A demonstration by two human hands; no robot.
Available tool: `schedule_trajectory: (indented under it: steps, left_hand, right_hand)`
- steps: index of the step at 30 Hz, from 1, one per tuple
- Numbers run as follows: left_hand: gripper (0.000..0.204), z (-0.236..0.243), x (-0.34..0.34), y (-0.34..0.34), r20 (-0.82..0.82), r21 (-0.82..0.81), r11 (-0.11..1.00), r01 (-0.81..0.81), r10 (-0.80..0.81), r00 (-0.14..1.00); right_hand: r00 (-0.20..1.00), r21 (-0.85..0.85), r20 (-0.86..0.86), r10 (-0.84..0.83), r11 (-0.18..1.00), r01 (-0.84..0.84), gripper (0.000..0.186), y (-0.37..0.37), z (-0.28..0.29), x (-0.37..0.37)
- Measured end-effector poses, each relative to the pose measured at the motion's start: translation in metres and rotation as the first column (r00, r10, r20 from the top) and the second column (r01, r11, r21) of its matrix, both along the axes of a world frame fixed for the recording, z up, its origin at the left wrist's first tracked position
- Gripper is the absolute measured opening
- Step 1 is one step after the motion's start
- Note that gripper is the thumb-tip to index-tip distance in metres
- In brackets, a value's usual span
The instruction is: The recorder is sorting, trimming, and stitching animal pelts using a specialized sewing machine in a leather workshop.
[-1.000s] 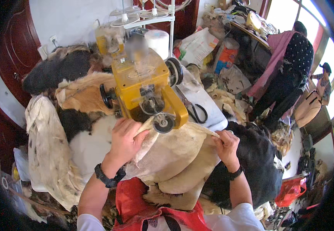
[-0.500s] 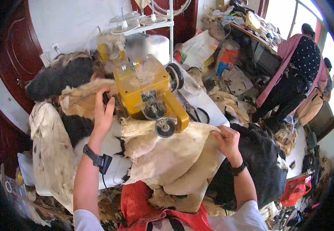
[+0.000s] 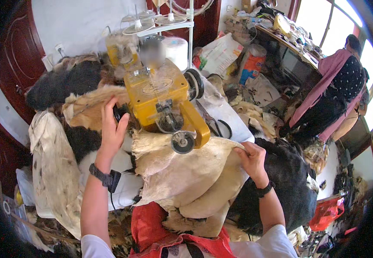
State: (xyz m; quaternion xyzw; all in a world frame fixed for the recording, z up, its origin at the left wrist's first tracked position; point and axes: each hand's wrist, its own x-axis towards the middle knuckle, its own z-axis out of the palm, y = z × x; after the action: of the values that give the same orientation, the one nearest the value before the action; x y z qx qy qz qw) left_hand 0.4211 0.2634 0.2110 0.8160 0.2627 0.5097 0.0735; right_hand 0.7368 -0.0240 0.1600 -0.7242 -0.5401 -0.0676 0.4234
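A yellow fur sewing machine (image 3: 156,94) stands before me, scissors (image 3: 216,127) beside it. My left hand (image 3: 113,129) is at the black handwheel (image 3: 120,112) on its left side, fingers extended and apart, touching or very near it. My right hand (image 3: 251,158) pinches the upper right edge of a pale cream hide (image 3: 182,172). That hide lies under the machine's disc (image 3: 182,142) and drapes down over the table edge, onto more pale folds. The machine parts right where the hide meets the disc are partly hidden.
Hides (image 3: 53,167) and dark furs (image 3: 281,193) surround me on the white table (image 3: 238,116). A thread stand (image 3: 190,38) rises behind the machine. One person (image 3: 336,90) bends at the right by a cluttered bench (image 3: 293,43), another partly hidden behind. A red bag (image 3: 326,213) lies right.
My left hand has left the hide and moved up to the handwheel. My right hand still holds the edge. The person in pink has shifted right, hiding more of the other person.
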Motion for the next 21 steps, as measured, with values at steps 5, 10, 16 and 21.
schedule_trajectory:
  steps: [5,10,16,21]
  left_hand:
    - [0.035,0.008,0.014,-0.083,-0.175,0.108,0.980,0.165,-0.144,0.974]
    - [0.028,-0.034,0.010,-0.114,-0.308,-0.479,0.851,0.215,-0.392,0.867]
    - [0.018,-0.038,-0.048,-0.147,-0.250,-0.471,0.857,0.207,-0.355,0.901]
    - [0.019,-0.001,-0.180,-0.198,-0.315,-0.181,0.980,-0.085,0.024,0.949]
  right_hand:
    - [0.996,-0.032,0.085,-0.036,0.999,0.039,0.023,-0.009,-0.014,-0.009]
    - [0.998,-0.290,-0.053,0.041,0.956,-0.054,0.014,-0.057,-0.109,-0.038]
    - [0.998,-0.302,0.020,0.067,0.952,-0.058,0.017,-0.094,-0.044,-0.052]
    - [0.802,-0.141,0.350,0.484,0.874,-0.465,0.050,-0.096,0.022,-0.112]
